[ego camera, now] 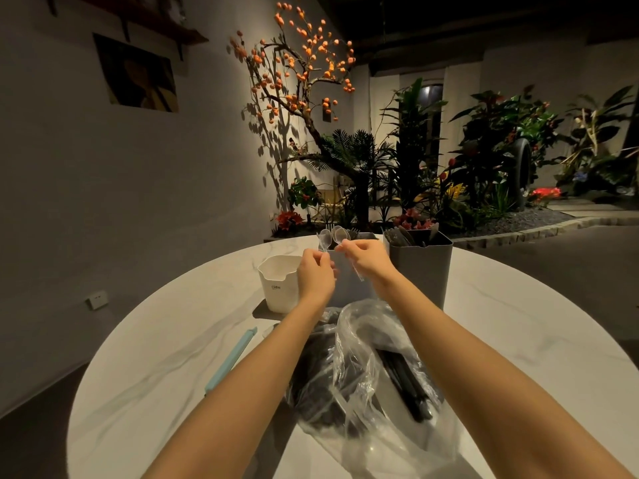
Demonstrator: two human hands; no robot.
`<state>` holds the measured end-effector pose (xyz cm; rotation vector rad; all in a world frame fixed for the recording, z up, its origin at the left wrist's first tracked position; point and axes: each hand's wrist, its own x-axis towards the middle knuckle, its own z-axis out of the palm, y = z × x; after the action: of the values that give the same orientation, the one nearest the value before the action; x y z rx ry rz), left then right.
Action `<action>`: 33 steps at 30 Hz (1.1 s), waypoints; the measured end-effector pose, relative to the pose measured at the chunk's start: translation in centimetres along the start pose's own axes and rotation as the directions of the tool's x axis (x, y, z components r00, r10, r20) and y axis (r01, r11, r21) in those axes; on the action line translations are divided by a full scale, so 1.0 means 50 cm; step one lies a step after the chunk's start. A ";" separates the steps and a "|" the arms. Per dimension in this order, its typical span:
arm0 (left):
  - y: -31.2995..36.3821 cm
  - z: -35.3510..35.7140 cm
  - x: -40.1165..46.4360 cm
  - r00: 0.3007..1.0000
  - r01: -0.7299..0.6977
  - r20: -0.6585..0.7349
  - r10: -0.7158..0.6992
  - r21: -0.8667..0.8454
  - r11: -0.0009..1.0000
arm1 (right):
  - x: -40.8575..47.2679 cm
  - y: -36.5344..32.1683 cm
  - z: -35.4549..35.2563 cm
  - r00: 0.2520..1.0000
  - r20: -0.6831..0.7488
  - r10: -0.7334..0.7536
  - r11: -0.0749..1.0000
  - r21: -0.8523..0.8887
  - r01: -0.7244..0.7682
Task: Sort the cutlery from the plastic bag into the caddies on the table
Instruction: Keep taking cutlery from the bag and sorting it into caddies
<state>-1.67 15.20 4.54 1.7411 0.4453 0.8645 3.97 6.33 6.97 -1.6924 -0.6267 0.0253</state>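
Observation:
My left hand [316,271] pinches a clear plastic spoon [324,238] with its bowl up, above the white caddy [278,283]. My right hand [366,259] pinches another clear spoon [340,235], whose handle sticks out below the fingers. Both hands are raised in front of a grey caddy [349,288], mostly hidden behind them. A second grey caddy [423,267] to the right holds dark cutlery. The clear plastic bag [366,371] lies near me on the table with black cutlery [404,382] inside.
A light blue bag clip [230,359] lies on the round white marble table [518,340] left of the bag. Beyond the table's far edge are a wall, a tree with orange fruit and potted plants.

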 end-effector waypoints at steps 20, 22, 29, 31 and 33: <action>-0.025 -0.039 -0.010 0.997 -0.034 0.067 0.037 -0.045 0.998 | -0.013 -0.014 0.052 0.919 0.230 0.321 0.840 0.378 -0.389; -0.034 -0.045 -0.004 0.999 -0.027 0.047 0.026 0.022 0.999 | -0.010 -0.008 0.061 0.920 0.220 0.324 0.851 0.358 -0.385; -0.039 -0.076 0.023 0.994 -0.044 -0.095 0.057 0.134 0.990 | -0.008 0.005 0.087 0.942 0.231 0.245 0.927 0.228 -0.297; -0.042 -0.084 0.030 0.993 -0.065 -0.090 0.079 0.156 0.986 | -0.008 0.007 0.092 0.931 0.273 0.243 0.939 0.173 -0.296; -0.049 -0.091 0.037 0.992 -0.057 -0.102 0.072 0.143 0.988 | -0.003 0.013 0.099 0.922 0.297 0.249 0.944 0.140 -0.300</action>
<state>-3.50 20.28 3.53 1.8521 0.5342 0.9960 2.36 10.68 5.19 -1.5974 -0.5663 0.5143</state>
